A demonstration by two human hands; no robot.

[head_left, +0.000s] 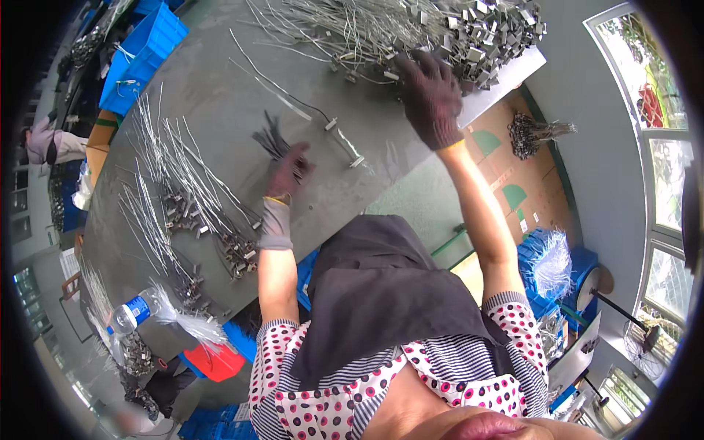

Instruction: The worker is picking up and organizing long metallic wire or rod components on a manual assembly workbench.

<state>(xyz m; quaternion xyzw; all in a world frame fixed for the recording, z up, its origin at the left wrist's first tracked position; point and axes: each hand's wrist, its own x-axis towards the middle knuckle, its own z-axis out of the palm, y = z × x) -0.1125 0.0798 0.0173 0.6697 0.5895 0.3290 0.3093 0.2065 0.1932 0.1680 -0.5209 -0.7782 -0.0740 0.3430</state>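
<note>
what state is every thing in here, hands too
Left hand: gloved, closed around dark strips
Dark strips: bunched, upper ends fanned out
Right hand: gloved, at the large wire heap; grip unclear
Large wire heap: piled, metal ends massed at its right
Smaller wire bundles: spread on the table
Loose metal-ended pieces: lying between the hands
Bottle: labelled, standing or lying unclear
Apron: worn, creased

Pretty bright overall, daylight coming from windows [667, 183] on right, view through them partly washed out. Soft sheen on grey tabletop [209, 88], shadows faint. Silvery wires [396, 29] glint a bit. Dark apron [389, 301] swallows detail. Fisheye bends straight edges hard, corners go black. Far left kinda soft, smeary patch down low.
</note>
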